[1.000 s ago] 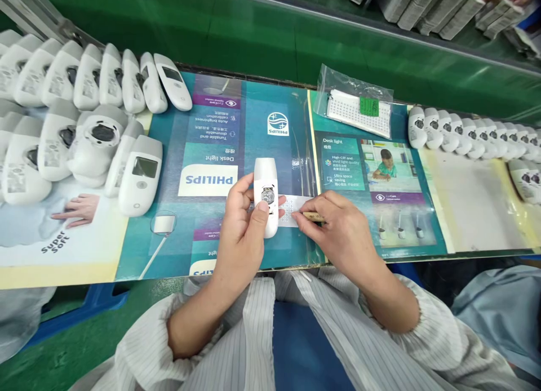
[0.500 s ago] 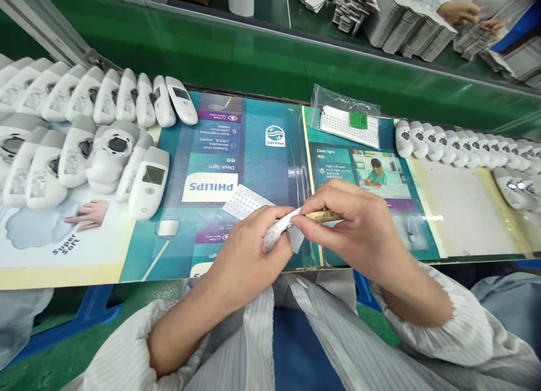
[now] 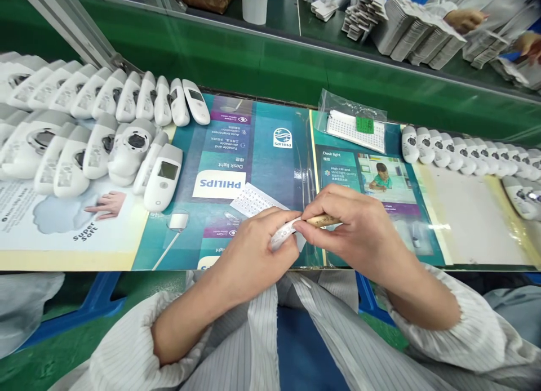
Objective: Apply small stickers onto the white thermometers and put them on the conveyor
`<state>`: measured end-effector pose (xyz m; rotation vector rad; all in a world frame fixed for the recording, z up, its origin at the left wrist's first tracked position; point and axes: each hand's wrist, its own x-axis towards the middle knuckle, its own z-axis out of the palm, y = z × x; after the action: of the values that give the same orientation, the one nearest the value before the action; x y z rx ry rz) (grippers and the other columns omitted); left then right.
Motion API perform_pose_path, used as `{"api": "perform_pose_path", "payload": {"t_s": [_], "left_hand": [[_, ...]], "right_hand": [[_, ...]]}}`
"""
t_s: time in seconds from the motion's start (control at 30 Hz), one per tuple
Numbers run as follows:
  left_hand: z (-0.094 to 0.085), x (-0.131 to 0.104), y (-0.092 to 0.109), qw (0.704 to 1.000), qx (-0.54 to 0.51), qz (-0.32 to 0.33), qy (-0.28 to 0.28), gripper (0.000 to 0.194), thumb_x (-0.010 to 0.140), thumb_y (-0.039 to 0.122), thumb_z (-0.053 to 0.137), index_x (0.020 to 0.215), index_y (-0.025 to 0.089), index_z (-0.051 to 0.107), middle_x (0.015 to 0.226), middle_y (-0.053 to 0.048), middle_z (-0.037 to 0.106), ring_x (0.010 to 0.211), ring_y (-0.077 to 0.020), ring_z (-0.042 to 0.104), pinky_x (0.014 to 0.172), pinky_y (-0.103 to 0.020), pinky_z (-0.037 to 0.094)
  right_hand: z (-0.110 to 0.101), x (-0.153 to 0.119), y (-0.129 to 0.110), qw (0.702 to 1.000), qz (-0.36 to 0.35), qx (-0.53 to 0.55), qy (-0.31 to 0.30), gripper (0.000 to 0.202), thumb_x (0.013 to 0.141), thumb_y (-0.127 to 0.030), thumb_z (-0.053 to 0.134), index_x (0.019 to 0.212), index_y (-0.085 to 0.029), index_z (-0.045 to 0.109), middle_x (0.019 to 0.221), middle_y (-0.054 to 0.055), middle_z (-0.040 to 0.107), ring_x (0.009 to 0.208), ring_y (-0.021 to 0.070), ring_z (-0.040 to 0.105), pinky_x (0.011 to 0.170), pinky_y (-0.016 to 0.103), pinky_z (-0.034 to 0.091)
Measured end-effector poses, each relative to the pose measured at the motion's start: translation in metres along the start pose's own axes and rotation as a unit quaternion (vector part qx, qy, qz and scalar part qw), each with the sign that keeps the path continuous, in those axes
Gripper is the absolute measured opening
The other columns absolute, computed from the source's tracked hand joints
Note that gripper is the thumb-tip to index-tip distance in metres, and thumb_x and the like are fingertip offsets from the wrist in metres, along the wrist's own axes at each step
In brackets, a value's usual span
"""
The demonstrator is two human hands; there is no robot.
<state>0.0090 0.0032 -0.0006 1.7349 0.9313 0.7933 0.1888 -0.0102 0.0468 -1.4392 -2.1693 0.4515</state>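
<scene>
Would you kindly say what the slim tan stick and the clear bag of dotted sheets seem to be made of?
The slim tan stick looks like smooth wood, perhaps bamboo, from its warm yellow-brown colour. The clear bag seems glossy plastic film: it creases, shines and is see-through.

white device [image 3: 282,234]: tilted, mostly hidden, left hand [image 3: 257,247] | wooden stick [image 3: 322,220]: slanted, right hand [image 3: 359,225] | dotted white sheet [image 3: 254,200]: flat, partly covered

The held device [image 3: 282,235] is white, the slim stick [image 3: 323,220] tan with dark marks. Rows of small grey dots pattern the white sheet [image 3: 256,200] — the table cover [image 3: 279,171] is teal and blue, banded purple. Bright green label [image 3: 364,125], darker green panel [image 3: 253,67] — and white sleeves [image 3: 127,337] with thin grey stripes
</scene>
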Motion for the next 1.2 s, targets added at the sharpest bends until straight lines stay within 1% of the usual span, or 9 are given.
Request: {"api": "perform_pose_path", "payload": {"t_s": [0.2,0.67,0.77,0.9,0.97,1.03,1.1,1.13,1.2], "left_hand": [[0.001,-0.002,-0.004,1.0,-0.001,0.005,0.011,0.035,0.084,0.01,0.053,0.113,0.017,0.073,0.104,-0.004,0.074,0.096,-0.019,0.069,0.085,-0.03,0.05],[0.001,-0.002,-0.003,0.999,-0.049,0.014,0.003,0.032,0.095,0.014,0.047,0.112,0.023,0.073,0.099,0.0,0.072,0.097,-0.0174,0.067,0.083,-0.029,0.048],[0.002,0.0,-0.003,0.998,-0.062,0.01,0.006,0.033,0.093,0.013,0.048,0.109,0.023,0.075,0.096,0.0,0.072,0.096,-0.0179,0.066,0.083,-0.029,0.048],[0.002,0.0,-0.003,0.996,-0.088,-0.009,0.018,0.034,0.091,0.014,0.048,0.109,0.021,0.076,0.098,-0.002,0.072,0.094,-0.0191,0.066,0.081,-0.03,0.048],[0.0,-0.001,-0.004,0.994,-0.105,-0.027,0.016,0.034,0.092,0.016,0.048,0.111,0.02,0.075,0.099,-0.004,0.072,0.09,-0.0194,0.065,0.079,-0.031,0.048],[-0.002,-0.001,-0.004,0.991,-0.126,-0.042,0.013,0.034,0.093,0.018,0.049,0.114,0.019,0.075,0.101,-0.004,0.072,0.09,-0.02,0.065,0.079,-0.032,0.049],[-0.001,-0.002,-0.004,0.988,-0.145,-0.044,0.013,0.031,0.094,0.023,0.052,0.115,0.019,0.074,0.105,-0.005,0.072,0.092,-0.0209,0.066,0.079,-0.033,0.049],[0.0,-0.003,-0.004,0.987,-0.154,-0.04,0.013,0.029,0.094,0.025,0.054,0.113,0.019,0.075,0.105,-0.006,0.072,0.093,-0.0212,0.066,0.079,-0.032,0.049],[0.003,-0.004,-0.002,0.985,-0.169,-0.027,0.0,0.026,0.094,0.028,0.056,0.108,0.018,0.076,0.101,-0.007,0.073,0.092,-0.0217,0.067,0.079,-0.032,0.05]], "right_hand": [[0.001,-0.002,0.0,1.0,-0.005,-0.006,0.009,0.008,0.088,-0.02,0.071,0.081,-0.017,0.069,0.078,0.0,0.063,0.074,0.0136,0.06,0.065,0.028,0.042],[0.002,-0.004,0.002,0.999,-0.012,-0.041,0.011,0.014,0.093,-0.028,0.067,0.083,-0.019,0.07,0.079,0.002,0.063,0.074,0.0158,0.059,0.064,0.029,0.043],[0.003,-0.005,0.0,0.998,-0.024,-0.06,0.005,0.014,0.094,-0.027,0.066,0.084,-0.019,0.069,0.08,0.002,0.064,0.075,0.0166,0.06,0.066,0.03,0.045],[-0.01,-0.004,0.0,0.991,-0.066,-0.109,0.029,0.012,0.095,-0.025,0.066,0.085,-0.019,0.068,0.079,0.003,0.066,0.075,0.0172,0.062,0.067,0.03,0.046],[-0.022,-0.004,0.005,0.987,-0.08,-0.12,0.065,0.013,0.094,-0.032,0.068,0.09,-0.02,0.068,0.081,0.004,0.066,0.075,0.0175,0.061,0.067,0.03,0.047],[-0.031,-0.005,0.011,0.988,-0.08,-0.103,0.078,0.029,0.087,-0.047,0.073,0.101,-0.021,0.068,0.086,0.005,0.066,0.075,0.0182,0.06,0.065,0.031,0.048],[-0.035,-0.007,0.018,0.994,-0.075,-0.055,0.054,0.046,0.08,-0.055,0.077,0.111,-0.022,0.067,0.095,0.007,0.066,0.078,0.0189,0.06,0.065,0.031,0.049],[-0.033,-0.009,0.019,0.997,-0.07,-0.023,0.033,0.044,0.081,-0.053,0.077,0.112,-0.023,0.068,0.098,0.007,0.067,0.08,0.0187,0.061,0.065,0.03,0.049],[-0.026,-0.014,0.02,0.998,-0.047,0.043,-0.003,0.025,0.088,-0.041,0.074,0.106,-0.025,0.07,0.098,0.005,0.068,0.082,0.0174,0.064,0.065,0.029,0.05]]}}
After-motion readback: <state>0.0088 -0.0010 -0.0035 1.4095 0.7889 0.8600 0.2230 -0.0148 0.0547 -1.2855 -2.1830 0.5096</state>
